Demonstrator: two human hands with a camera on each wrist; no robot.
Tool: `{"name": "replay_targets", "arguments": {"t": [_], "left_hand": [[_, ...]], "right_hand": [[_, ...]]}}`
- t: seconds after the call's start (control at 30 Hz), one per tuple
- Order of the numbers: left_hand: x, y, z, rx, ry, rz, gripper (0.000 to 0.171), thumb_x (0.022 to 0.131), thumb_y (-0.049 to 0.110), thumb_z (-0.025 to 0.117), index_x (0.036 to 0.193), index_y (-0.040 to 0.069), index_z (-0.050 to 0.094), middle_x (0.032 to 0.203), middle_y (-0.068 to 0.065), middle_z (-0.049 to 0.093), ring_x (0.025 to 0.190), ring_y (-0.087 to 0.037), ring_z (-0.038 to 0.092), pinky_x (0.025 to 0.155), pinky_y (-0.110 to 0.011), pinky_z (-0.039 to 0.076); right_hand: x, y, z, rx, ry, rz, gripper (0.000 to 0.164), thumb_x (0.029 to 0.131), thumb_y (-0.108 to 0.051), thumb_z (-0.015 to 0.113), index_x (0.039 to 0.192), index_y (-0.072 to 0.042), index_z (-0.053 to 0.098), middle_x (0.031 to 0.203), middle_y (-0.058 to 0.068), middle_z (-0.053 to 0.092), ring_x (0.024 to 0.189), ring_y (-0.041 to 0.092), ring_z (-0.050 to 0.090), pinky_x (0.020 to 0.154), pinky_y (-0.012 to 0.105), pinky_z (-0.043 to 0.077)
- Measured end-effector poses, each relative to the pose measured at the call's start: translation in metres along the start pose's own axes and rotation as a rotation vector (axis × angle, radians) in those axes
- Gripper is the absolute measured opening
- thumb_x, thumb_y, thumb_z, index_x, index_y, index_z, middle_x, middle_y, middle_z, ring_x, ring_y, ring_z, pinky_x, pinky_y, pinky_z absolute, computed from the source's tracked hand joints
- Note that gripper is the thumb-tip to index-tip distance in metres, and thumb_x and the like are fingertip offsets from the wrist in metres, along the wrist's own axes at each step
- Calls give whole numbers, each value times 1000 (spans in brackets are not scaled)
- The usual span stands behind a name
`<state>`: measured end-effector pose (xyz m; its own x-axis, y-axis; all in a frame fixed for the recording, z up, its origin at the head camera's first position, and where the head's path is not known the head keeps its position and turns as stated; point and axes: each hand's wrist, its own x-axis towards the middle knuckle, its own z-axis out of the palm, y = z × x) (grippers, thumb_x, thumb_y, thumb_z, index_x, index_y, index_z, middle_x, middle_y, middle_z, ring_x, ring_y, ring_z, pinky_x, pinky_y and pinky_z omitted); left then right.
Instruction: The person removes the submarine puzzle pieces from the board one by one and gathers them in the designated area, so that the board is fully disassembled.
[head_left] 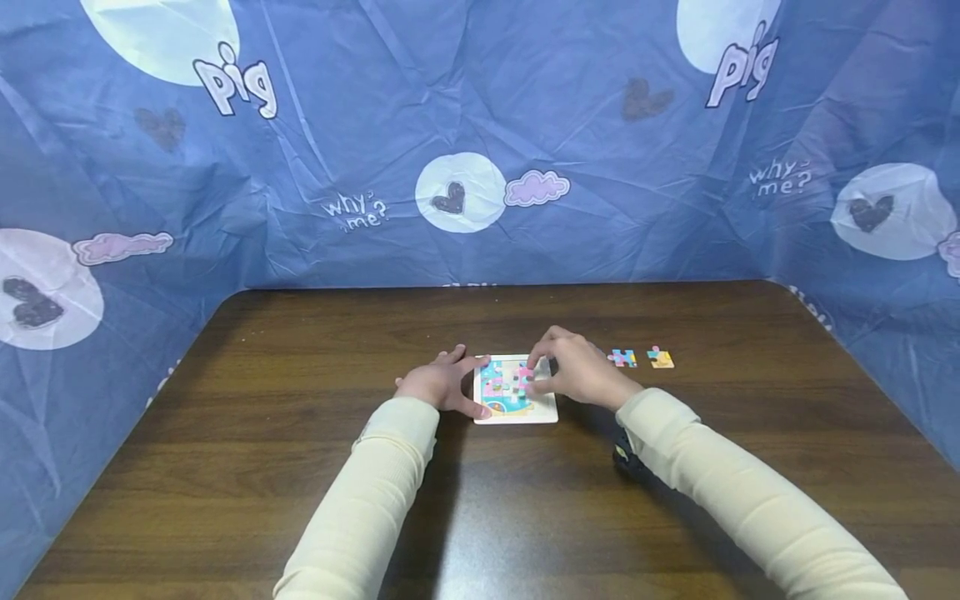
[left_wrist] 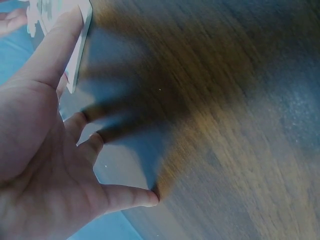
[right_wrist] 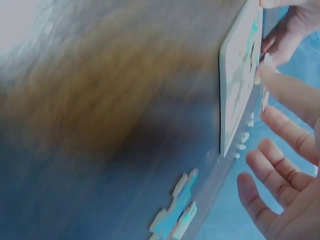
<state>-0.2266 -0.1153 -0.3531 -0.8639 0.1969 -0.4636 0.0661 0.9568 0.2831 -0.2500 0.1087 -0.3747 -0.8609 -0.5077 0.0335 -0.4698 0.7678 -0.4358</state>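
Observation:
A square white puzzle tray point(head_left: 546, 412) lies on the table, partly filled with pink, blue and yellow jigsaw pieces. My left hand point(head_left: 441, 383) rests at the tray's left side, its thumb and a finger spread across that edge. In the left wrist view, the straight thumb point(left_wrist: 60, 42) touches the tray and the other fingers spread apart. Above the tray, my right hand point(head_left: 581, 371) pinches a jigsaw piece point(right_wrist: 265, 92) between thumb and forefinger. Its remaining fingers hang loosely. The fingers partly cover the tray's right half.
To the right of the tray lie two loose jigsaw pieces, one blue and pink point(head_left: 622, 358), the other yellow and blue point(head_left: 662, 358). The brown wooden table point(head_left: 525, 517) meets a blue printed cloth point(head_left: 480, 100) at the back and sides.

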Motion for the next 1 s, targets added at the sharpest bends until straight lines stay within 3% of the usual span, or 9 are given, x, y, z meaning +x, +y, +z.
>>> {"name": "replay_targets", "arguments": {"t": [0.33, 0.7, 1.0], "left_hand": [[2, 1, 0, 0, -12, -8, 89, 89, 44, 78, 162, 31, 28, 171, -4, 10, 156, -29, 11, 106, -81, 21], [0, 1, -1, 2, -5, 13, 89, 88, 44, 79, 162, 30, 29, 171, -6, 11, 156, -30, 12, 104, -82, 23], [2, -1, 0, 5, -4, 18, 90, 88, 44, 79, 162, 30, 29, 171, -6, 10, 156, -30, 12, 104, -81, 25]], "right_hand": [[-8, 15, -13, 60, 16, -55, 26, 82, -25, 87, 103, -13, 77, 111, 7, 64, 104, 29, 64, 93, 50, 50], [-20, 29, -29, 93, 19, -25, 26, 83, -27, 87, 103, -15, 76, 108, 5, 65, 105, 29, 63, 95, 50, 49], [-32, 48, -41, 101, 56, -65, 24, 82, -27, 86, 101, -14, 77, 104, 11, 65, 92, 31, 61, 79, 42, 49]]}}
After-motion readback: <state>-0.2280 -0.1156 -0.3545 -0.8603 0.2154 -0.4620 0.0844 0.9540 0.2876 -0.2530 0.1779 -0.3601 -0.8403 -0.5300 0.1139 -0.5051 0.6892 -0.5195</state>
